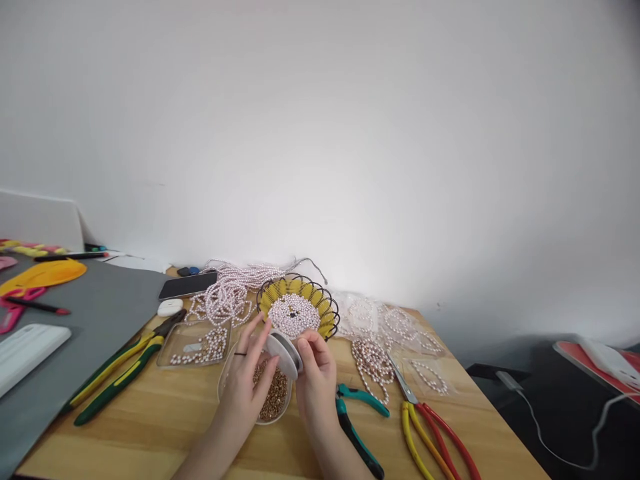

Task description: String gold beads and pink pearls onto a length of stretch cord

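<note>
Between my two hands is a white-flanged spool (283,355) with a dark winding, tilted above a round clear tub (287,408) of gold-coloured beads (274,399). My left hand (249,375) has its thumb and fingers against the spool's left face; a thin black band circles one finger. My right hand (316,370) is closed, thumb and forefinger pinching at the spool's right edge. Whether a loose thread end is between those fingers is too small to tell. Just behind stands a yellow, black-wired basket (327,313) filled with pale pink beads (294,316).
Green-yellow pliers (127,367) and a clear bead tray (167,347) lie left. Teal-handled pliers (357,427), red-yellow-handled pliers (417,420), bead strands (373,363) and bagged bead loops (430,375) lie right. A phone (187,286) and pink strands (223,297) lie behind, near the wall.
</note>
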Demonstrator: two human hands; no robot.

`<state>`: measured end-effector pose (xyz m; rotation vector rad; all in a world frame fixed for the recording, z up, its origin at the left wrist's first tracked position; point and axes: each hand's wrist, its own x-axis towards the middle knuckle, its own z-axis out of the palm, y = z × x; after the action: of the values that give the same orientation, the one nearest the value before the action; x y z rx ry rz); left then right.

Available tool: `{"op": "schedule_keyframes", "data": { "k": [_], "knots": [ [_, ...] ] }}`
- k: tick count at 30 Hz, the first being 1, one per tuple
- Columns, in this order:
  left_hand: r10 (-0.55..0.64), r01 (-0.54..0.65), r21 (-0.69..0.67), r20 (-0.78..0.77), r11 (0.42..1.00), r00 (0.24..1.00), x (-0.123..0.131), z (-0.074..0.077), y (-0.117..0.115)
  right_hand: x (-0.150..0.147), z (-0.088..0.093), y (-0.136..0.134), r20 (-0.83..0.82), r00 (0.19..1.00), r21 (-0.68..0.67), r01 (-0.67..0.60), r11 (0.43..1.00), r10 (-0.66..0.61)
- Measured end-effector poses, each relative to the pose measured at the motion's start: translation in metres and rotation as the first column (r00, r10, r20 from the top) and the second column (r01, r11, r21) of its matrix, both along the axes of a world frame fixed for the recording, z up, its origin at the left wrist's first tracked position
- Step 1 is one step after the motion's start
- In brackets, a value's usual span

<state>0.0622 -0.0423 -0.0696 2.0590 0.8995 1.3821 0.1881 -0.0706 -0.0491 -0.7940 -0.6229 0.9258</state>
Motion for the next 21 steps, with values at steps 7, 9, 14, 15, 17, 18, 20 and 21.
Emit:
{"op": "schedule_keyframes", "data": {
  "k": [7,9,14,15,17,18,20,21],
  "knots": [
    [0.02,-0.018,0.059,-0.031,0.998,0.999,-0.003,-0.002,0.001,0.0,-0.003,0.001,0.043,0.999,-0.012,0.026,1.0,-0.026],
    [0.014,-0.005,0.113,-0.079,0.994,0.997,-0.004,0.001,-0.002,0.0,-0.002,0.001,0.039,0.999,-0.011,0.021,1.0,-0.02],
    [-0.035,0.078,0.162,-0.248,0.984,0.968,-0.001,0.007,-0.011,-0.001,-0.004,-0.001,0.004,1.0,-0.021,0.0,1.0,0.0],
    [-0.026,0.068,0.154,-0.257,0.986,0.966,-0.001,0.006,-0.012,-0.001,-0.004,-0.001,0.008,1.0,-0.016,-0.015,1.0,0.015],
    [0.021,0.015,0.143,-0.247,0.99,0.969,0.001,0.003,-0.01,-0.002,-0.004,-0.001,0.046,0.998,0.003,-0.044,0.999,0.044],
    [0.052,-0.02,0.138,-0.233,0.99,0.971,0.002,0.001,-0.008,-0.002,-0.004,-0.002,0.076,0.996,0.016,-0.05,0.999,0.049],
    [0.097,-0.073,0.12,-0.204,0.99,0.974,0.002,-0.002,-0.004,-0.001,-0.002,-0.002,0.145,0.988,0.048,-0.053,0.997,0.045],
    [0.107,-0.088,0.106,-0.192,0.991,0.976,0.001,-0.003,-0.003,0.0,-0.002,-0.002,0.182,0.982,0.064,-0.06,0.996,0.047]
  ]
}}
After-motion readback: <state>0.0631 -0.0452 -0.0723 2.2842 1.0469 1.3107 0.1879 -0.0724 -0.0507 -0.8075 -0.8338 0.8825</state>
